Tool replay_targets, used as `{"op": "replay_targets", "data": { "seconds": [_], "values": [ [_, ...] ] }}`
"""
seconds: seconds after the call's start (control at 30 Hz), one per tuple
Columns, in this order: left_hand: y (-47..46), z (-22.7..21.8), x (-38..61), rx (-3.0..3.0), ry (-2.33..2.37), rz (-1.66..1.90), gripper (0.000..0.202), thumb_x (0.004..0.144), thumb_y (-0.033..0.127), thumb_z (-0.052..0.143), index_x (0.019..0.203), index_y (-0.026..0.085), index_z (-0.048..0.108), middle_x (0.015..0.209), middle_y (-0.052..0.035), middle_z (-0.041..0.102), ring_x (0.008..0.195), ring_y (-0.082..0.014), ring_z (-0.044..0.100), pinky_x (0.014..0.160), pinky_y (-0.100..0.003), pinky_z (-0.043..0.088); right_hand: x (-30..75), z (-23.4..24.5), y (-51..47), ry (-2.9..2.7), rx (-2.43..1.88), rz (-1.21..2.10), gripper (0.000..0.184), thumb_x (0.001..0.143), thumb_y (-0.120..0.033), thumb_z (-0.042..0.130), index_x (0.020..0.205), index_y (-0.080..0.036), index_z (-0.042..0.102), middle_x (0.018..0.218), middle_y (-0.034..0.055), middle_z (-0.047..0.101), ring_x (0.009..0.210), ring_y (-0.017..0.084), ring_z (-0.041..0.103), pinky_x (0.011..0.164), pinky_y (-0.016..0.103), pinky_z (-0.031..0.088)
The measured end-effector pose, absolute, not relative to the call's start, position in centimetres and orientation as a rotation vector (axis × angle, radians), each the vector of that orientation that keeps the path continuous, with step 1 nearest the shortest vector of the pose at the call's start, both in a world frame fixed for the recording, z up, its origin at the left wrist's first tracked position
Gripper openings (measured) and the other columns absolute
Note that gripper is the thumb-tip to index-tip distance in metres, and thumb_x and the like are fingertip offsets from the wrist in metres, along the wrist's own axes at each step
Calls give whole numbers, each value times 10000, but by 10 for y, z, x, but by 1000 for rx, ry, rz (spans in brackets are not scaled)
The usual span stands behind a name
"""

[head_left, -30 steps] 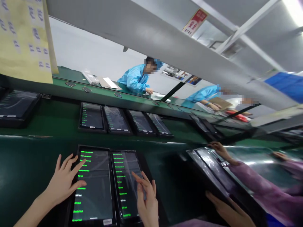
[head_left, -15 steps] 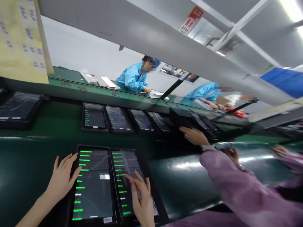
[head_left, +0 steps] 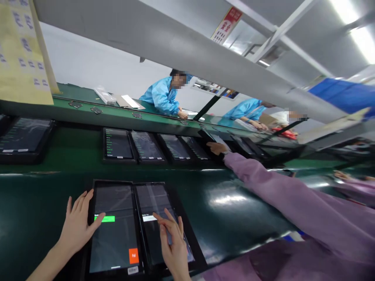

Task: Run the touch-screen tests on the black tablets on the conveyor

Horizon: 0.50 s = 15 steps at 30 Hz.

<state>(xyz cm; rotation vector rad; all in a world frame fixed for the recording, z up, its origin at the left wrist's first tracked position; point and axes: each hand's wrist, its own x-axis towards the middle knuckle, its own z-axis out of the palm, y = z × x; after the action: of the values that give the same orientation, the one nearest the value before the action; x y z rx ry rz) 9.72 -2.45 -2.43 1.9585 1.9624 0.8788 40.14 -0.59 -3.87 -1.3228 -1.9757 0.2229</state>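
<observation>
Two tablets [head_left: 137, 226] are lying side by side at the bench's [head_left: 35, 203] near edge, long axes running away from the person. Left hand [head_left: 77, 224] is resting, fingers spread, on the left one; right hand [head_left: 172, 244] is touching the right one, gripping nothing.

- A dark green conveyor belt [head_left: 240, 210] fills the lower frame; two tablets lie side by side on it at lower left, the left tablet [head_left: 114, 228] and the right tablet [head_left: 164, 226].
- Mid-frame, a green bench [head_left: 76, 150] carries a row of tablets [head_left: 155, 146].
- Far left, another tablet [head_left: 25, 136].
- Upper shelf [head_left: 117, 115]: small dark parts, a clear bag [head_left: 104, 95].
</observation>
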Motion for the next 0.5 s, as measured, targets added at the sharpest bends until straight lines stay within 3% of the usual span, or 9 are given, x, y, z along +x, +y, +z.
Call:
{"op": "replay_targets", "data": {
  "seconds": [0.13,0.33,0.43,0.5],
  "values": [
    [-26,-25,99,1577,1832,1112,534,953,563,382,1368,228,386,1451,-141,372,1402,-318,260,1106,-599,313,411,-33,-2,-2064,-1315,161,159,984,-236,408,1009,-237,565,1038,33,687,1266,268,504,1138,636,157],
    [5,-37,163,1340,1666,1346,527,927,568,414,1295,190,417,1405,-171,387,1397,-323,239,1176,-616,110,433,-11,8,-1766,-1285,76,159,992,-262,414,1012,-215,564,1025,50,702,1230,264,531,1125,603,206],
    [21,-47,234,1254,1579,1394,592,929,599,345,1333,166,370,1439,-198,332,1415,-312,219,1196,-558,133,423,-10,7,-1706,-1214,128,141,988,-238,419,1025,-211,553,1041,57,701,1233,247,526,1116,545,255],
    [32,-50,271,1190,1471,1411,597,933,591,334,1355,169,357,1450,-190,340,1409,-290,266,1177,-490,260,412,-13,-1,-1697,-1166,197,140,986,-217,425,1050,-212,550,1068,62,696,1222,235,534,1088,486,319]
  ]
}}
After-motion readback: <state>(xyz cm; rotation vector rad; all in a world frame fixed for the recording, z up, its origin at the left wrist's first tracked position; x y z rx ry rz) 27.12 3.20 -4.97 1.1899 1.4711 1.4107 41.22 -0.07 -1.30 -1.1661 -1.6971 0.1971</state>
